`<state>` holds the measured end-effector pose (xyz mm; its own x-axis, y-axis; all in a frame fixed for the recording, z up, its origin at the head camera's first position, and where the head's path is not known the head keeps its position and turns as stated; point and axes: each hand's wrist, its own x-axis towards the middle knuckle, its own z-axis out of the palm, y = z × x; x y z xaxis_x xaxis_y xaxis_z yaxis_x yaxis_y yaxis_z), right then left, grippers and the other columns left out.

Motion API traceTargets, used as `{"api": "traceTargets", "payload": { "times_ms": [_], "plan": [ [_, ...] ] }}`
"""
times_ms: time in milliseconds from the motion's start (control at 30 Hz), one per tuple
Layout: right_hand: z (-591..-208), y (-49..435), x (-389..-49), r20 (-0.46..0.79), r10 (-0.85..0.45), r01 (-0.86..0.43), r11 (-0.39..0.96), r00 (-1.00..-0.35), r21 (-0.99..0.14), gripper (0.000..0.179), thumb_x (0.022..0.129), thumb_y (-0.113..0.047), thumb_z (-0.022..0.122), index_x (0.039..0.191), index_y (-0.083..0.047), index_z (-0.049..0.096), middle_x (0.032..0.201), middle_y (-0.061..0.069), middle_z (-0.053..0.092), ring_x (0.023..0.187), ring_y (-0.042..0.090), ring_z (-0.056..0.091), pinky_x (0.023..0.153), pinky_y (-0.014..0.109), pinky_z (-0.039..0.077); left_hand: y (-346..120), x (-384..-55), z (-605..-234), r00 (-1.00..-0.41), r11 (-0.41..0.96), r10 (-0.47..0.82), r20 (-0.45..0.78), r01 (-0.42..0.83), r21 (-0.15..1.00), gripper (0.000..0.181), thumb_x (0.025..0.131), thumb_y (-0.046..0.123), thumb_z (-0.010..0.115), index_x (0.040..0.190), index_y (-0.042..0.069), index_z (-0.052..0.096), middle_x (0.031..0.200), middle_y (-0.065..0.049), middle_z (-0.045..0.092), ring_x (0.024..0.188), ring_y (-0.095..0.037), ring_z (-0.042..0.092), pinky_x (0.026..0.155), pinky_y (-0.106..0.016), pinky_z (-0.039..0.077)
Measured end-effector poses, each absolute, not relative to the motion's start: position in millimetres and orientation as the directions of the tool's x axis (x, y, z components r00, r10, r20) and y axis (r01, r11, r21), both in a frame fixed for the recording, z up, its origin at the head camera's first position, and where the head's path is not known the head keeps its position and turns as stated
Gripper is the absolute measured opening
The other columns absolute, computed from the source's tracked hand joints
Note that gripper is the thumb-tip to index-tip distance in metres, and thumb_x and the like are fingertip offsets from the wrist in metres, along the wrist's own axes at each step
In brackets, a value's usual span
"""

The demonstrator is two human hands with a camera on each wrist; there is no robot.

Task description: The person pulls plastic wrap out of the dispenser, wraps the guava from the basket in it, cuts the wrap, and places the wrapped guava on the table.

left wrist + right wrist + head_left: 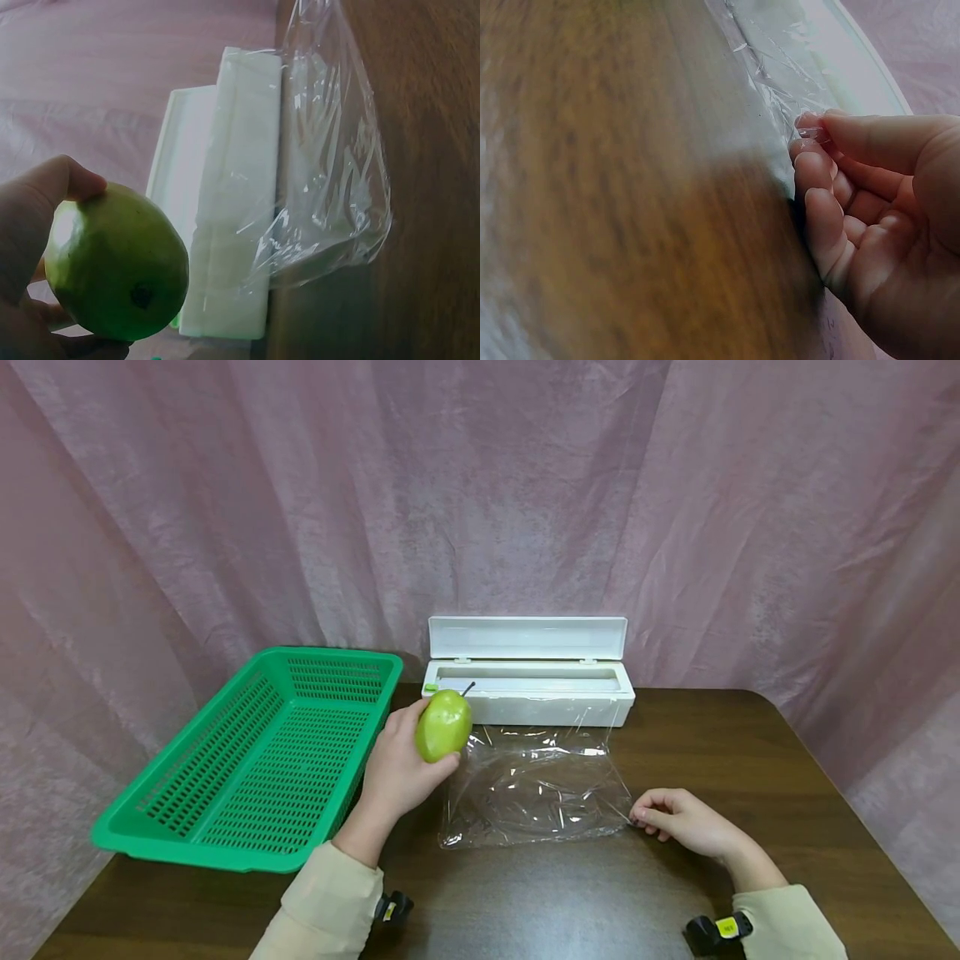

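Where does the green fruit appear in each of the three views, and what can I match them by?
Head: the green fruit is slightly left of centre, below mid-height, in the left hand.
Left wrist: lower left, gripped by that hand.
Right wrist: not in the picture.
Shared landmark: the clear film, visible in all three views.

The pear (pixel 444 727) is green, the box (pixel 525 707) white.
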<state>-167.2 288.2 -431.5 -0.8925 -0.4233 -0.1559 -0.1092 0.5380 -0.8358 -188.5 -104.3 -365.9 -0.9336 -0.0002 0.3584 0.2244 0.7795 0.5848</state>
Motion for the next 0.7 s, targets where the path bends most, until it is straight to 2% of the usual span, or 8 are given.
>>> {"api": "traceTargets", "payload": {
  "times_ms": [700],
  "plan": [
    [-433, 289, -168, -0.157, -0.425, -0.105, 0.53, -0.892, -0.841, 0.025, 0.095, -0.021, 0.055, 0.095, 0.003, 0.062, 0.085, 0.008, 0.058, 0.073, 0.007, 0.053, 0.062, 0.024, 0.049, -80, -198, -383, -0.953, 0.78, 0.059, 0.297, 0.23, 0.582, 0.077, 0.067, 0.033, 0.077, 0.136, 0.021, 0.045, 0.129, -0.008, 0.051, 0.103, -0.031, 0.054, 0.076, -0.045, 0.047]
  ]
}}
